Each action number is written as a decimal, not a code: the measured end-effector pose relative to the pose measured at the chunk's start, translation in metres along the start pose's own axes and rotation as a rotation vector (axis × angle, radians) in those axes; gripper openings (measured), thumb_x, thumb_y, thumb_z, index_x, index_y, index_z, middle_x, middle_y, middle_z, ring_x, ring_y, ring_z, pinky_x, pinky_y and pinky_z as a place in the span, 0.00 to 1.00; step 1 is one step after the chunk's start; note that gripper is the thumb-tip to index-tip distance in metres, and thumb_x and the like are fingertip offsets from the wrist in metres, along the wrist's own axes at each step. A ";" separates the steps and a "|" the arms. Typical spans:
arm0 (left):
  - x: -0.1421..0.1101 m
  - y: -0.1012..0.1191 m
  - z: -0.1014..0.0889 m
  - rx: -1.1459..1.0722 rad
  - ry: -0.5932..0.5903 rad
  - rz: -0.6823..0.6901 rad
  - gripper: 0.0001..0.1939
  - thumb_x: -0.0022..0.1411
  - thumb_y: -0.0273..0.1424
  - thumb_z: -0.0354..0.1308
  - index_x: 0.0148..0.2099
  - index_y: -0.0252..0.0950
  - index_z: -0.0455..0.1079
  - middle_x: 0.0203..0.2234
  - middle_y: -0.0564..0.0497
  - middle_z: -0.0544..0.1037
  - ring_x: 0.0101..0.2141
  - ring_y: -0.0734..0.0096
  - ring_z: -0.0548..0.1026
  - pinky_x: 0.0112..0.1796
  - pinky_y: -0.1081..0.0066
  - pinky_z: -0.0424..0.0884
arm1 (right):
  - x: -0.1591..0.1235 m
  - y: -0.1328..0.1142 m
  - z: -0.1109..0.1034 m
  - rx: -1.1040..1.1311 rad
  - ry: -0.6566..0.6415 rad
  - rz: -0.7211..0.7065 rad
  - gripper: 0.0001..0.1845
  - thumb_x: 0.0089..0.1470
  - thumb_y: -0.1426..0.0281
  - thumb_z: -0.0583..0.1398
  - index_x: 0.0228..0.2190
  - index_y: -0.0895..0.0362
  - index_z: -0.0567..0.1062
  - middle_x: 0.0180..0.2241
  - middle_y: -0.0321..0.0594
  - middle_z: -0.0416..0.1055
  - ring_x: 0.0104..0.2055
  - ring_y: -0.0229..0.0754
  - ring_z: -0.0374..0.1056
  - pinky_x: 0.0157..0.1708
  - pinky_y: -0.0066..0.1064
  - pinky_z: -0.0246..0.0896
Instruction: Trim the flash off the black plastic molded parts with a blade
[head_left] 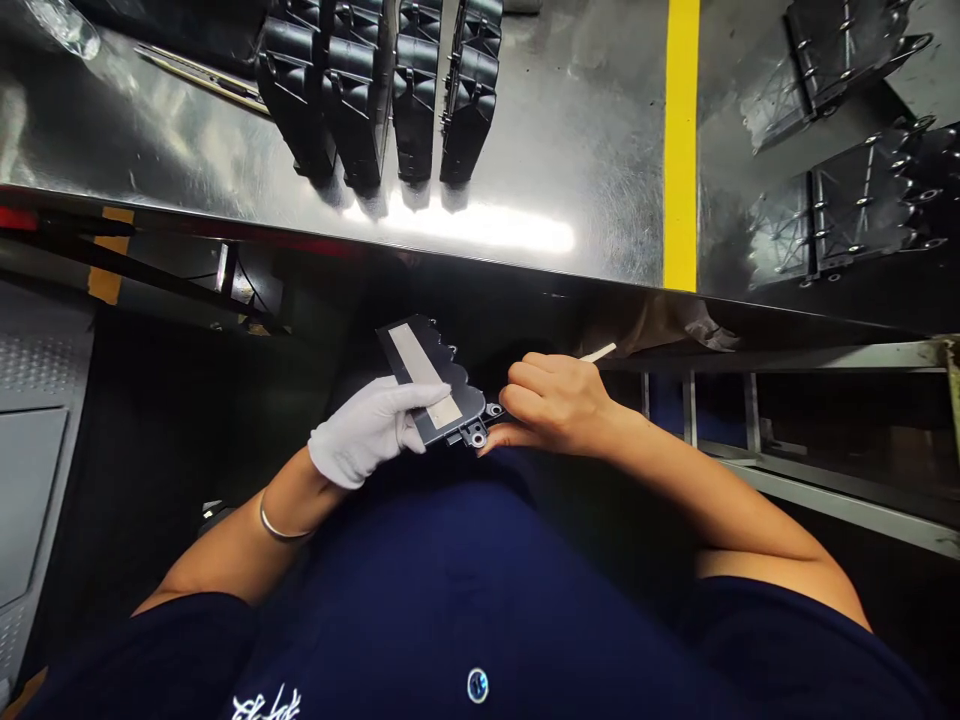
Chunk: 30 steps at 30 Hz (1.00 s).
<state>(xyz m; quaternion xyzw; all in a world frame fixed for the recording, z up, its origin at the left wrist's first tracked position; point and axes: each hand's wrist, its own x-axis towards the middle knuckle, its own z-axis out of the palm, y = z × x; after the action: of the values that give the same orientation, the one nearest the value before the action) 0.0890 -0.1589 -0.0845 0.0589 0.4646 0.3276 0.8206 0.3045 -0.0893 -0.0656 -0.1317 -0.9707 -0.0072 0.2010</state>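
You wear a dark navy shirt [450,580] with short sleeves [795,630] that leave both forearms bare. A white, script-like marking [266,703] sits low on its left side, and a round, shiny button [478,685] lies near the middle. Your left hand [367,425] has a white cloth glove [341,450], with a slim silver bangle [281,525] above its cuff; your right hand [559,400] is ungloved.

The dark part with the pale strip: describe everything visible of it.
The dark part looks like flat moulded plastic, with one straight edge, one scalloped edge and a pale strip along its face. Ringed lugs stick out at its near end. It slants in front of the shirt, the gloved left hand gripping it, thumb over the strip. The right hand is by the lugs; contact there is unclear.
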 end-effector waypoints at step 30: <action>-0.004 0.010 -0.001 0.709 0.193 0.417 0.17 0.53 0.45 0.63 0.26 0.36 0.71 0.20 0.55 0.74 0.21 0.74 0.68 0.23 0.76 0.66 | 0.000 -0.017 0.020 0.848 0.089 0.709 0.10 0.61 0.70 0.58 0.36 0.59 0.79 0.27 0.38 0.75 0.26 0.33 0.67 0.27 0.25 0.62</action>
<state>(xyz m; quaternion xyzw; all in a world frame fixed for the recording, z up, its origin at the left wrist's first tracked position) 0.0816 -0.1539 -0.0783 0.3993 0.6015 0.3105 0.6183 0.2920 -0.1046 -0.0832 -0.3574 -0.7753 0.4470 0.2673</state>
